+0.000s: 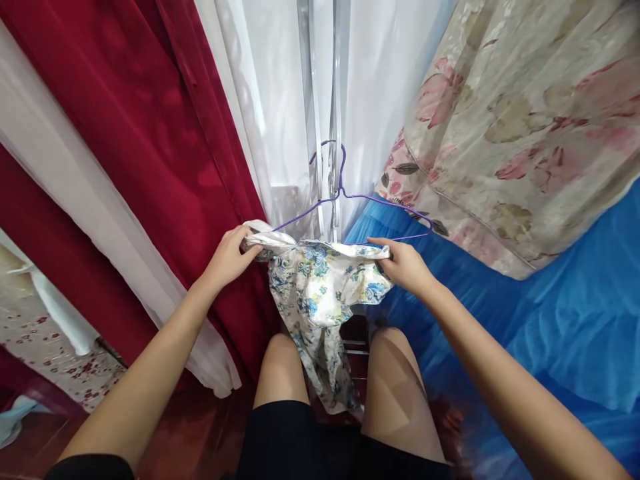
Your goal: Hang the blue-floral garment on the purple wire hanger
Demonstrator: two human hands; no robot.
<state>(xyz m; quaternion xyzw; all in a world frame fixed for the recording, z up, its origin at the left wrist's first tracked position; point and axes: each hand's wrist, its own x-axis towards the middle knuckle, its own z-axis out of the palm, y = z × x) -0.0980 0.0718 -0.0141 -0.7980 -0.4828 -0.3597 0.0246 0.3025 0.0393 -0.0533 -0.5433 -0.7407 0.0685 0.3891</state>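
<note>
A white garment with blue and yellow flowers [320,293] hangs between my two hands, above my knees. My left hand [229,257] is closed on its left upper edge. My right hand [403,263] is closed on its right upper edge. A purple wire hanger [345,193] sits just behind the garment, its hook up against a shiny metal window bar [334,100]. The hanger's lower bar passes behind my right hand.
Dark red curtain [150,133] and sheer white curtain [270,100] hang on the left. A floral quilt [525,133] lies on the right above blue netting [550,320]. Dark wooden floor [200,433] shows below my legs.
</note>
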